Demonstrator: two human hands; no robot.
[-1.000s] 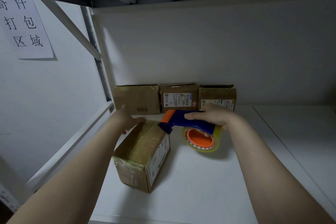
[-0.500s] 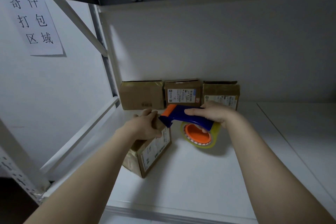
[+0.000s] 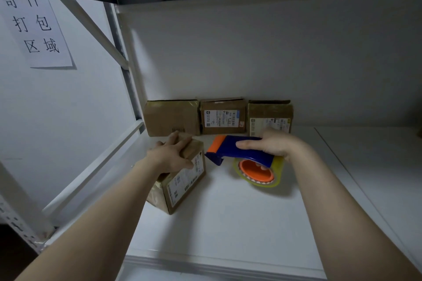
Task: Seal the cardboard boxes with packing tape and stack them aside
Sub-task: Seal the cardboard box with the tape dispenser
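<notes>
**Box under the left hand, dispenser nose just beside it**

On the white shelf [image 3: 228, 223], three boxes [image 3: 223, 116] line the back wall at 12 o'clock. The working box [image 3: 182, 180] sits at 10 o'clock, its long axis running 7 to 1. The tape dispenser [image 3: 246, 150] is held just beside it at its 3 o'clock, nose pointing to 9. The left hand [image 3: 171, 155] lies flat on the box top with straight fingers. The right hand [image 3: 274, 143] grips the dispenser.

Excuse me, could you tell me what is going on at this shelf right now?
A person is packing parcels on a white shelf. The left hand rests flat on top of a brown cardboard box that has a shipping label on its side. The right hand grips a blue and orange tape dispenser with a clear tape roll, just right of that box. Three more cardboard boxes stand in a row against the back wall.
</notes>
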